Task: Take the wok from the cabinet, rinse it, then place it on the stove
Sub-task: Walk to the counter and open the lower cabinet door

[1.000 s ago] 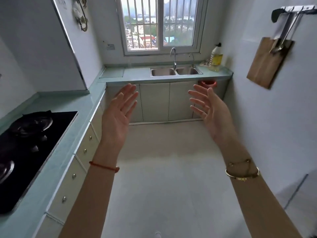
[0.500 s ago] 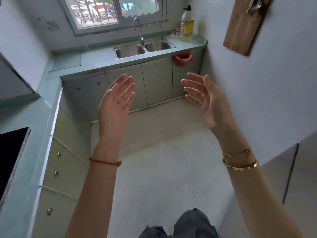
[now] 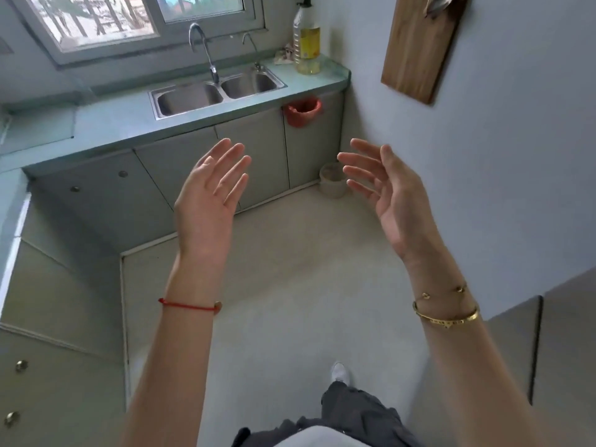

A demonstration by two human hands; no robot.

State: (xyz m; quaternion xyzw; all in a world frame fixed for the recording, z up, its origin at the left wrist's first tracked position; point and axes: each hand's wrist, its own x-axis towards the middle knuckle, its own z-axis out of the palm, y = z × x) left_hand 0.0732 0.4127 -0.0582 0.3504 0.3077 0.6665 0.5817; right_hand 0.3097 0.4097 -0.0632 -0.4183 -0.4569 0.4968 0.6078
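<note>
Mid-frame, over the floor: left hand palm up, fingers straight and spread, holding nothing | right hand centre-right, fingers relaxed, empty too | cabinet doors closed below sink, upper centre | wok not in view | bottle on table, upper right

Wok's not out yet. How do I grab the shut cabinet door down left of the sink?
Pinch its round knob near the top edge, coming straight from the front with the open left hand. The cabinet door is flat and flush, offering no other hold.
</note>
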